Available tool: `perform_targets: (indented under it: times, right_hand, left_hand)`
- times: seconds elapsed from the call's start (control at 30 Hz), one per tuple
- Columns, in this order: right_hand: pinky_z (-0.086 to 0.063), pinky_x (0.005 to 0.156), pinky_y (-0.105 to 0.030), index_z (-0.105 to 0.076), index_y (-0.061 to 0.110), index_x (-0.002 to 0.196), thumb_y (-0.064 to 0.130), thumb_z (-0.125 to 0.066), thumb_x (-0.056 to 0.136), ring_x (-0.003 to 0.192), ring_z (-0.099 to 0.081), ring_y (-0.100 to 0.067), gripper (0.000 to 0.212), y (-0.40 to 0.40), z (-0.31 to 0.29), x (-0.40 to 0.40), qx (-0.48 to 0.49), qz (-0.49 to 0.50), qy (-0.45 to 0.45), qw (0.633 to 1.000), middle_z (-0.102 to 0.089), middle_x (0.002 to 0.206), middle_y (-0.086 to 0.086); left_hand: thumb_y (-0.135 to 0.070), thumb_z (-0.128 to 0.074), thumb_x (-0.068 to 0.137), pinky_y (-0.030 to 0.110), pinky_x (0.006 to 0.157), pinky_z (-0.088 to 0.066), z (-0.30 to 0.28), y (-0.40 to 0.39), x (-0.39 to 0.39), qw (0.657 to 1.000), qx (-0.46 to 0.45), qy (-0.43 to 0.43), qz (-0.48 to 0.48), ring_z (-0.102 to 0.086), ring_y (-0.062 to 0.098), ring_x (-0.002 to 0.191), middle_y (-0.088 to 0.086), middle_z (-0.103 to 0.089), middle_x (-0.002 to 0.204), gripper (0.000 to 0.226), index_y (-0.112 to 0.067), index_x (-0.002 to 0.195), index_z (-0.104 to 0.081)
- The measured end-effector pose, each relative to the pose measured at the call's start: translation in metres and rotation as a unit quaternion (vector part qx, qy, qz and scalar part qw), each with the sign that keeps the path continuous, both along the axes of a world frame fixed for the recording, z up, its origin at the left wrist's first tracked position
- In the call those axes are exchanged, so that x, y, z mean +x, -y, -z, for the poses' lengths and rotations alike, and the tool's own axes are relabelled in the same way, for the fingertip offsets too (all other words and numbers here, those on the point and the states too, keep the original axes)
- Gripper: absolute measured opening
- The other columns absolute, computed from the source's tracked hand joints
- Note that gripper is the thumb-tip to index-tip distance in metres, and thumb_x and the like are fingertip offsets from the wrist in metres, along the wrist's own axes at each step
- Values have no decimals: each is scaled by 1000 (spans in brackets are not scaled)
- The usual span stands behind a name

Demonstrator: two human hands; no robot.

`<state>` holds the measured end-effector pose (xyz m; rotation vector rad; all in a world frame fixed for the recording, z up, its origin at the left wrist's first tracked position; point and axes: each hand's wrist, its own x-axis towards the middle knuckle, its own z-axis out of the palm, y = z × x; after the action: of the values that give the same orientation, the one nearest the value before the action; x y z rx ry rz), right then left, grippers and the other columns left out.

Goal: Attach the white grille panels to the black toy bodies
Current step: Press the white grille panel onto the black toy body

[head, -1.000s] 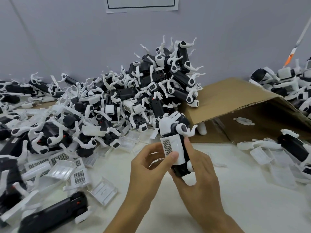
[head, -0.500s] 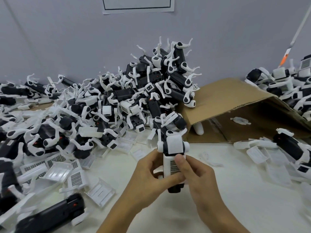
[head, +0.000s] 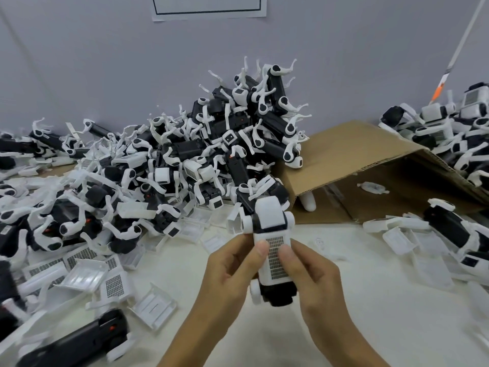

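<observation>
From the head camera we see both our hands holding one black toy body (head: 276, 294) upright, just in front of the cardboard box (head: 352, 160). A white grille panel (head: 275, 258) lies on the front of the toy. Our left hand (head: 232, 271) curls around the toy's left side, and its thumb presses on the panel's edge. Our right hand (head: 315, 276) curls around the right side, and its thumb presses on the panel too. To the left of the box is a big pile of black toy bodies (head: 225, 144) with white legs. More loose grille panels (head: 87, 276) lie on the white table (head: 397, 313), left of the box and closer to us. More toys (head: 455, 131) are heaped to the right of the box.
</observation>
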<state>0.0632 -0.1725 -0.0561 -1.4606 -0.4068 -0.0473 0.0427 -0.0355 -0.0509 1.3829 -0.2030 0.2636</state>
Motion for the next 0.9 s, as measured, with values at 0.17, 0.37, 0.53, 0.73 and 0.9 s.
perform_targets:
  times: [0.17,0.37,0.53,0.73,0.9]
  right_hand:
    - [-61,74,-31,-76,37,111,52,-63,90,95,-74,-18,29,4,-2,3,-16,-2,21,1000,-78,97,2]
    - [-57,79,-19,-63,59,121,38,-67,89,103,-67,-6,38,7,-4,8,-126,-14,68,990,-72,107,17]
    - [-51,73,-4,-57,67,119,43,-78,81,100,-66,0,50,10,-1,5,-148,53,139,978,-72,103,24]
    - [-54,73,-15,-50,53,99,31,-88,75,94,-66,0,51,20,-9,13,-234,203,176,935,-66,98,33]
    - [-52,63,-36,-54,25,85,16,-89,73,73,-60,-21,38,65,-73,20,-318,340,332,820,-67,87,7]
  left_hand:
    - [-39,-71,84,33,81,-58,10,4,3,1000,-16,2,-16,-72,25,99,10,-76,102,32,-20,109,-76]
    - [-56,-69,79,34,76,-59,17,-4,14,998,18,-28,-61,-71,21,83,7,-76,87,39,-20,93,-77]
    - [-49,-72,86,19,67,-52,21,-6,21,997,29,15,-74,-69,10,73,4,-77,81,26,-26,91,-81]
    - [-56,-57,87,35,76,-59,38,-5,28,990,84,34,-112,-73,14,81,-3,-76,88,40,-22,90,-77]
    - [-63,-51,80,40,69,-58,48,-8,37,986,71,54,-140,-71,13,70,-2,-73,79,47,-22,80,-75]
